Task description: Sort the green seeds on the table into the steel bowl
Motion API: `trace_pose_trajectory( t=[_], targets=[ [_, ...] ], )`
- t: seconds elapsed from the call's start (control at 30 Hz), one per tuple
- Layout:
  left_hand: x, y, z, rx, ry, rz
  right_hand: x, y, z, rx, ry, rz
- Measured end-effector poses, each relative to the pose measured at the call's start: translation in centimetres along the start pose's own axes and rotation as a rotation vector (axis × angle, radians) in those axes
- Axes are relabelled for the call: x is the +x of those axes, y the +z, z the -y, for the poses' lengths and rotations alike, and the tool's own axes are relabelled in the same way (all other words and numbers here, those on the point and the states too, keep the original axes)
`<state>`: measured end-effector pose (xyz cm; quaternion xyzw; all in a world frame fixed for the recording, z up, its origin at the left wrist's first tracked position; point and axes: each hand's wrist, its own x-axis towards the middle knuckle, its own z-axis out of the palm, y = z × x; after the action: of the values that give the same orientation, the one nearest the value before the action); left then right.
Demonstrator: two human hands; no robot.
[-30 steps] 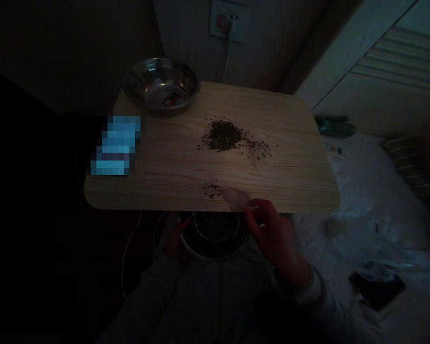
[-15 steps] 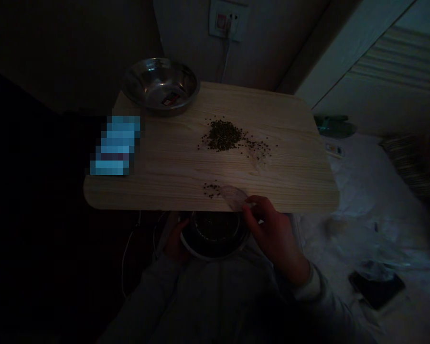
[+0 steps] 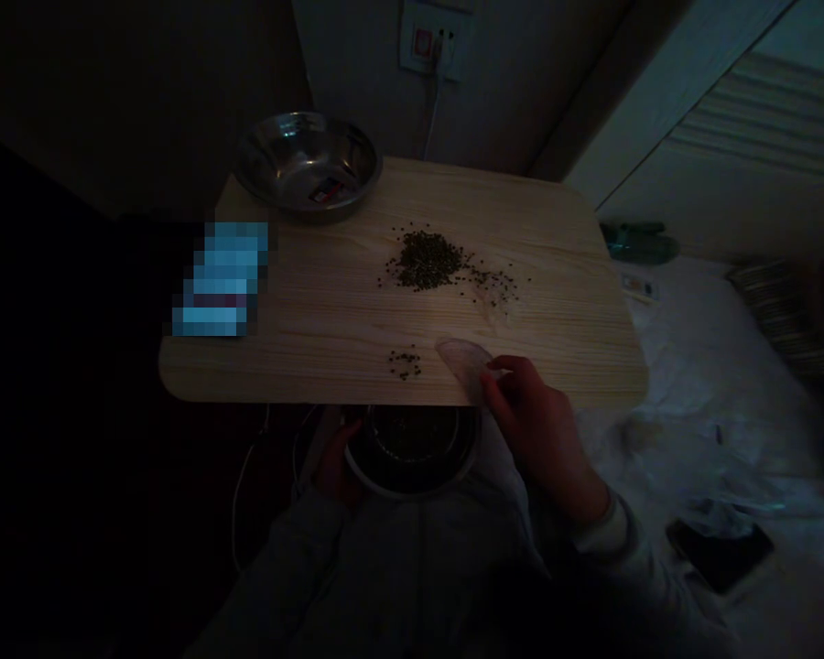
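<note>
Beans [image 3: 429, 261] lie heaped on the table [image 3: 330, 329]; the right hand [image 3: 539, 421] pinches a translucent piece [image 3: 463, 357] by one end, apparently leaving its broad edge free; the left hand [image 3: 340, 462], closure too dim to tell, meets the dark bowl [image 3: 412, 478], presumably steadying it.

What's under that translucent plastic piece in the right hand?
Below the translucent plastic piece is the wooden tabletop, faintly visible through it. Anything directly beneath the right hand is covered.
</note>
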<state>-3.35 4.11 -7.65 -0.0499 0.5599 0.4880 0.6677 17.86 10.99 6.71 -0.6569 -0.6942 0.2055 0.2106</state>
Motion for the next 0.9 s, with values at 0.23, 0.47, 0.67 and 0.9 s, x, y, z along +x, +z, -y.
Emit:
trace_pose_trajectory(
  t=[0.23,0.47,0.67,0.9],
  targets=[
    [-0.3,0.3,-0.3,-0.002,0.045,-0.026,2.1,-1.0,-1.3,-0.073,0.000,-0.074],
    [0.2,-0.1,0.1,-0.064,0.003,0.029,4.0,-1.8,-2.7,-0.097,-0.006,-0.127],
    [-0.6,1.5,-0.3,-0.093,-0.064,0.051,4.8,-2.3,-3.3,-0.075,-0.014,-0.127],
    [-1.2,1.8,-1.0,-0.051,-0.097,-0.021,3.5,-2.4,-1.9,0.072,-0.160,0.087]
  ],
)
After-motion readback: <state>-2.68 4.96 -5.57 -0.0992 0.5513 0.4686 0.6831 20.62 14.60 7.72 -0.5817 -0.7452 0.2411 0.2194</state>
